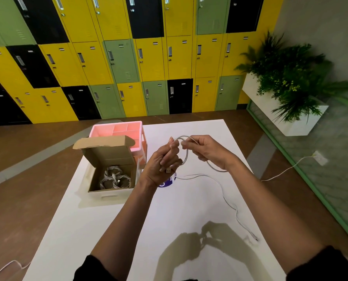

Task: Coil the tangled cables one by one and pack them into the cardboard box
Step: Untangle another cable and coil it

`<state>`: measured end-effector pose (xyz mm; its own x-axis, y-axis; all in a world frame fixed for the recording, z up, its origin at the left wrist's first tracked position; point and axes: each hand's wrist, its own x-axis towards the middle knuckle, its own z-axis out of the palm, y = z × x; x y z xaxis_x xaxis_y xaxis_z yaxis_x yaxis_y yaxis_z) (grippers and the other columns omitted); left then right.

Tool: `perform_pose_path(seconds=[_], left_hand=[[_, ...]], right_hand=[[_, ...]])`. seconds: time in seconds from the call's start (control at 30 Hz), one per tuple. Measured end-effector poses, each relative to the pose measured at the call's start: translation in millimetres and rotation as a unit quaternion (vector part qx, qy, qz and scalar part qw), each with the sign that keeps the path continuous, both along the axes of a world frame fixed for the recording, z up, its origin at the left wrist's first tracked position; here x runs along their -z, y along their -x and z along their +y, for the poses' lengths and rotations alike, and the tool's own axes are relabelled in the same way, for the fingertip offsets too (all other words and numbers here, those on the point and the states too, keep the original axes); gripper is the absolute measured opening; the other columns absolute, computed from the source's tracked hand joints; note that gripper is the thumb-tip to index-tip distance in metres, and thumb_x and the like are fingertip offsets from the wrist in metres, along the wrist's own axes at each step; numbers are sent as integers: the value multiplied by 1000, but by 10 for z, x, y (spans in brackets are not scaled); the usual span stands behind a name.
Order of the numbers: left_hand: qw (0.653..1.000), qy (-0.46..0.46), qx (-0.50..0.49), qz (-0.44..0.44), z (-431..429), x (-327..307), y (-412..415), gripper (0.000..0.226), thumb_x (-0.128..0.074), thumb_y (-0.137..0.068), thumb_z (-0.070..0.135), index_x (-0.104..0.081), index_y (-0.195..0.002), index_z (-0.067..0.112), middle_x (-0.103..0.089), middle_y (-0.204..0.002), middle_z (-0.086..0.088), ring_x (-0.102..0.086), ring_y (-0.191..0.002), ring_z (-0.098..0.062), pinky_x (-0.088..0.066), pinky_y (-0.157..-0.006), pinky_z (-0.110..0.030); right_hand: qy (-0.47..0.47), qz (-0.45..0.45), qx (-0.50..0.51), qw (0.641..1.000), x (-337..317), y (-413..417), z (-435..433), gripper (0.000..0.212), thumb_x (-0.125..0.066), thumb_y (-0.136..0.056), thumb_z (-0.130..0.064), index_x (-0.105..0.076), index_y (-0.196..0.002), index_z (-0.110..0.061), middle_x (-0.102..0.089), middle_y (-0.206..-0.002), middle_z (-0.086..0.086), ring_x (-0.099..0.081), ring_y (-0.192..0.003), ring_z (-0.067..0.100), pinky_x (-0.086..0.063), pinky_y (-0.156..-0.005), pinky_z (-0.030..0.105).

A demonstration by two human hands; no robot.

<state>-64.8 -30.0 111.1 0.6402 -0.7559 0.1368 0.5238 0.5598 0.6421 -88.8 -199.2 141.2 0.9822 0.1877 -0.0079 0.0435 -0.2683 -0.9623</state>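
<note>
Cable [186,154] looped above table: left hand [162,166] grips plug end, right hand [206,151] pinches loop; cardboard box [108,156] at 9 o'clock holds coiled cables [114,178].

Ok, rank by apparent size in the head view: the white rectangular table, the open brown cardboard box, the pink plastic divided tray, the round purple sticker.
1. White table.
2. Brown cardboard box and pink divided tray: look alike, and the box lid hides part of the tray, so unranked.
3. Purple sticker, mostly behind the left hand.
</note>
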Motion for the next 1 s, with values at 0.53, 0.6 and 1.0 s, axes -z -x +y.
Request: perform_pose_path(seconds=[0.53,0.6,1.0], left_hand=[[999,-31,-23,-3,25,-29,17,50,-22,-104,24,-62,-76,15,-25,-42,8,-14,-35,-9,-29,-46,-16],[999,-31,-34,-9,50,-34,8,48,-26,-102,27,-68,-84,13,-19,-45,6,-14,-34,-8,-29,-43,-15],[973,-136,-154,-101,31,-74,-148,44,-26,-105,26,-40,-141,5,-38,-47,8,-33,-38,-4,-38,-59,-16]], right_hand=[[-112,51,-6,992,86,-67,-78,20,-50,-96,-28,-58,-83,-15,-26,-53,-9,-20,-45,4,-17,-42,17],[-87,22,8,996,116,-58,-119,20,-48,-98,-28,-59,-87,-16,-28,-54,-10,-22,-47,4,-19,-43,16],[199,11,10,980,225,19,109,31,-31,-104,-25,-56,-91,-14,-44,-68,-3,-38,-58,7,-30,-54,17]])
